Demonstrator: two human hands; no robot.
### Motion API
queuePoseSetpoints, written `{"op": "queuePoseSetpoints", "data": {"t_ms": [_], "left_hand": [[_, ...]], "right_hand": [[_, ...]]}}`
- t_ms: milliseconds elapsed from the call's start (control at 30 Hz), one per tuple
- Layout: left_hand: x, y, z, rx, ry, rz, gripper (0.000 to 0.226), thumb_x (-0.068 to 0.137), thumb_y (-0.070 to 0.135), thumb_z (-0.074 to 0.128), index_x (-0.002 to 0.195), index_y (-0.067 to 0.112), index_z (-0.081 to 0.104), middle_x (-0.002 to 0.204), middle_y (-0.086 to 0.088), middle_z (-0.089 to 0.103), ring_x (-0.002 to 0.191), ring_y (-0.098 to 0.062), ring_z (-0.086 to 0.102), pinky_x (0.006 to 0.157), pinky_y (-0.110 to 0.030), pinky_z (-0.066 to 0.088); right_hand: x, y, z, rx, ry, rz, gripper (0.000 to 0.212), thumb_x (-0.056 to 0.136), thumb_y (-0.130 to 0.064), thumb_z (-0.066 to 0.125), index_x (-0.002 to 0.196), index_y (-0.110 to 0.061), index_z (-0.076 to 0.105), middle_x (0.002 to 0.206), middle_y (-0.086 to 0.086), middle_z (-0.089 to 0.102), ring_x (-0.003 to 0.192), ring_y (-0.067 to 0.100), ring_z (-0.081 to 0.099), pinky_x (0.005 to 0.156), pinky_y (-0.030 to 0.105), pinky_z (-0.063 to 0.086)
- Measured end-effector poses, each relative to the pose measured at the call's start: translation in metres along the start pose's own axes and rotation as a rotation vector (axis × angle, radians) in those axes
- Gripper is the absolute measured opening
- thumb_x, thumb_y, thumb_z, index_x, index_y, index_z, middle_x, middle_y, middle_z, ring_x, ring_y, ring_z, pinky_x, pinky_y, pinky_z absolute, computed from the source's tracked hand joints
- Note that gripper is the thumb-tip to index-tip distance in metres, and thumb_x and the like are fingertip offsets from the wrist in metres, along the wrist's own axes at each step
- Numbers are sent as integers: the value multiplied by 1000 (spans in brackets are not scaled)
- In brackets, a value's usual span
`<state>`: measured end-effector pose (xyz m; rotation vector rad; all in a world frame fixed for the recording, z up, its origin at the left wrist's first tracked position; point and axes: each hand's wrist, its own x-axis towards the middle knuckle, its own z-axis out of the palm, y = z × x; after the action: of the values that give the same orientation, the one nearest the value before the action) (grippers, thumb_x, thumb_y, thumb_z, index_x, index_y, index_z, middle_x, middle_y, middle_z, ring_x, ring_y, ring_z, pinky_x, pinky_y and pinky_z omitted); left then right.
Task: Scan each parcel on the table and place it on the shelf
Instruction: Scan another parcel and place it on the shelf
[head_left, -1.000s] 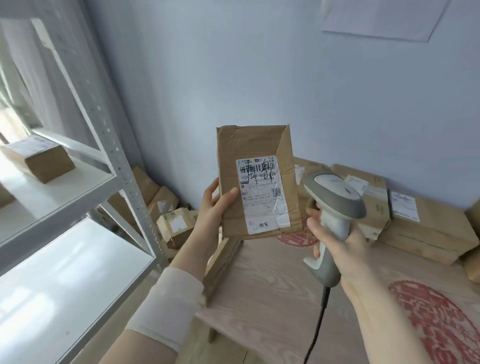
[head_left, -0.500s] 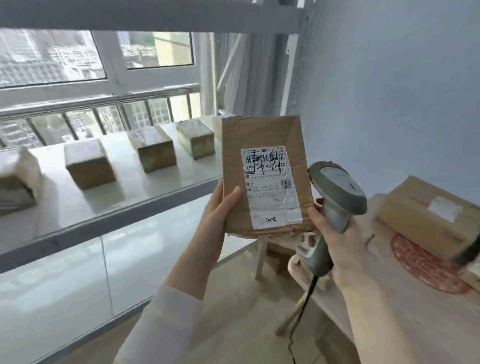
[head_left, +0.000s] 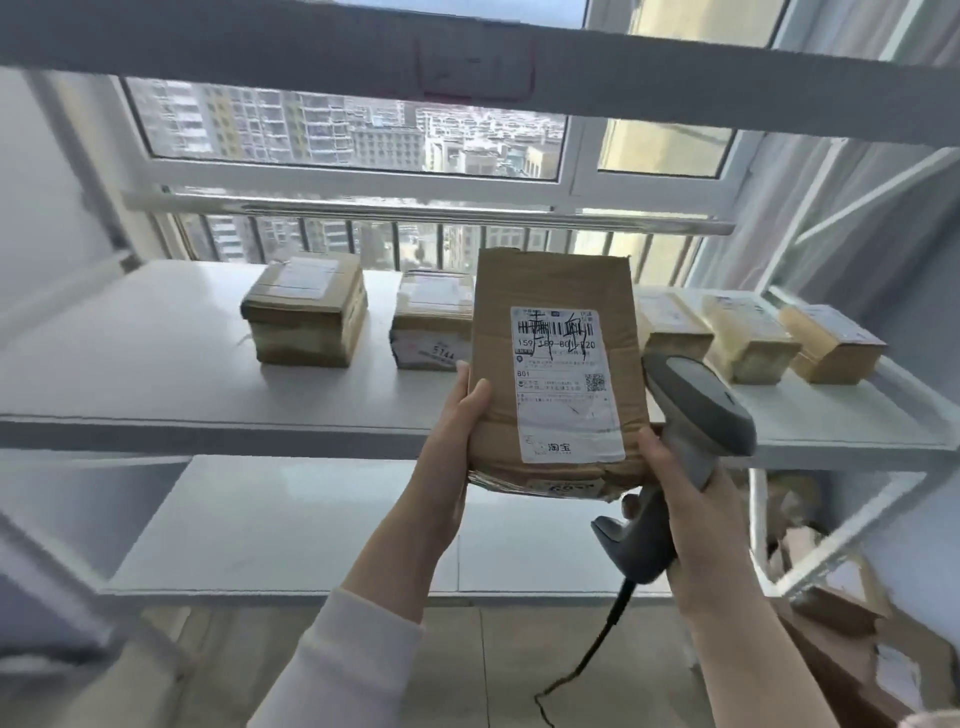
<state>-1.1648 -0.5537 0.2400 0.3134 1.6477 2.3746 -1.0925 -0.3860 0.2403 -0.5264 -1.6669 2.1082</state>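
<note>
I hold a flat brown cardboard parcel (head_left: 493, 322) upright in front of the white shelf (head_left: 156, 364), its white barcode label facing me. My left hand (head_left: 457, 441) grips its lower left edge. My right hand (head_left: 685, 504) holds a grey barcode scanner (head_left: 696, 410) by the handle, and its thumb rests against the parcel's lower right corner. The scanner head sits just right of the parcel, its cable hanging down.
Several taped cardboard parcels (head_left: 306, 312) stand in a row on the middle shelf board. A lower shelf board (head_left: 291, 525) lies beneath. A window with a railing is behind. More boxes (head_left: 852, 644) sit on the floor at the lower right.
My view has swung left from the table and wall to face the shelf and window. Both hands carried the parcel and scanner along, keeping the same grip.
</note>
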Motion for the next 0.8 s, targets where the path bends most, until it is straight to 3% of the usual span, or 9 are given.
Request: {"op": "queuePoseSetpoints", "data": {"t_ms": [100, 200, 367, 533, 600, 733, 800], "left_hand": [[-2, 21, -49, 23, 107, 41, 46, 94, 35, 45, 139, 23, 44, 125, 1, 64, 110, -14, 63, 86, -25, 51], [-6, 42, -103, -7, 190, 45, 38, 97, 28, 40, 131, 17, 53, 112, 1, 71, 96, -11, 68, 69, -19, 53], [-12, 80, -207, 11, 262, 66, 37, 95, 27, 41, 128, 16, 55, 105, 3, 73, 93, -11, 69, 69, -20, 54], [-15, 112, -322, 10, 264, 48, 31, 93, 19, 43, 121, 15, 57, 96, 2, 74, 82, -11, 70, 62, -19, 54], [-13, 124, -361, 21, 277, 3, 33, 93, 20, 44, 122, 14, 57, 101, 0, 74, 87, -14, 70, 66, -22, 55], [4, 139, -420, 33, 287, -83, 35, 93, 23, 45, 124, 12, 58, 108, -5, 72, 97, -24, 69, 87, -36, 54], [16, 142, -441, 20, 289, -141, 34, 93, 25, 46, 121, 11, 60, 101, -4, 74, 90, -21, 71, 80, -32, 57]], "right_hand": [[1, 12, 56, 18, -99, 54, 22, 81, -23, 68, 99, -12, 61, 79, 6, 61, 52, 13, 53, 42, 23, 46], [-2, 26, 118, 29, -170, 71, 17, 82, -21, 67, 94, -12, 59, 76, 9, 57, 43, 9, 49, 37, 21, 43], [-22, 51, 225, 1, -248, 51, 21, 81, -23, 68, 99, -15, 61, 86, 9, 65, 68, 22, 58, 48, 23, 51], [-53, 89, 332, 0, -239, 86, 20, 82, -23, 68, 98, -15, 59, 80, 5, 62, 64, 17, 56, 43, 22, 49], [-63, 101, 370, -27, -234, 101, 24, 82, -26, 68, 101, -15, 60, 87, 6, 66, 68, 19, 60, 55, 30, 53], [-64, 124, 430, -75, -198, 111, 20, 82, -29, 68, 98, -21, 60, 98, 4, 70, 93, 24, 67, 88, 43, 53], [-60, 133, 450, -86, -184, 132, 22, 82, -31, 69, 100, -23, 59, 102, 3, 70, 97, 22, 67, 94, 44, 51]]}}
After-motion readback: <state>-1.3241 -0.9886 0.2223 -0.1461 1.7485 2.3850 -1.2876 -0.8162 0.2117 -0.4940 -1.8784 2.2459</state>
